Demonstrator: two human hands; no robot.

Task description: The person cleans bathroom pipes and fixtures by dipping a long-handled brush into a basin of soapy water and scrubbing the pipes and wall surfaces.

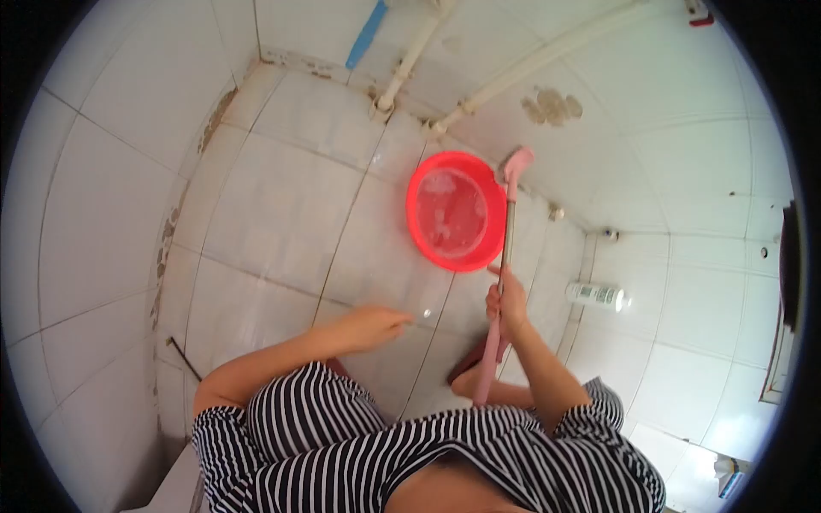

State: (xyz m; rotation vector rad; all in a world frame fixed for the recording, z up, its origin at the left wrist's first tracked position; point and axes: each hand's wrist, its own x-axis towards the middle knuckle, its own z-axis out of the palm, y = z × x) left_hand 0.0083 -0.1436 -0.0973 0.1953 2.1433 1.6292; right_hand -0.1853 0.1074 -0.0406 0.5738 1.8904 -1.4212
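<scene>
My right hand (508, 303) is wrapped round the shaft of a long-handled scrub brush (510, 224). The brush has a pink head, a metal middle and a pink lower grip that reaches back to my striped clothing. Its head is raised by the right rim of a red basin (414, 224), close to the wall. Foamy water (453, 214) fills the bottom of the basin. My left hand (380, 327) hovers over the floor in front of my knee, fingers loosely stretched toward the right, with nothing visible in them.
Pale pipes (410, 64) run down the wall to the tiled floor (265, 205) behind the basin. A blue long object (366, 34) is near the pipes. At the right wall lies a white bottle (597, 296). A thin dark stick (184, 357) is at the left.
</scene>
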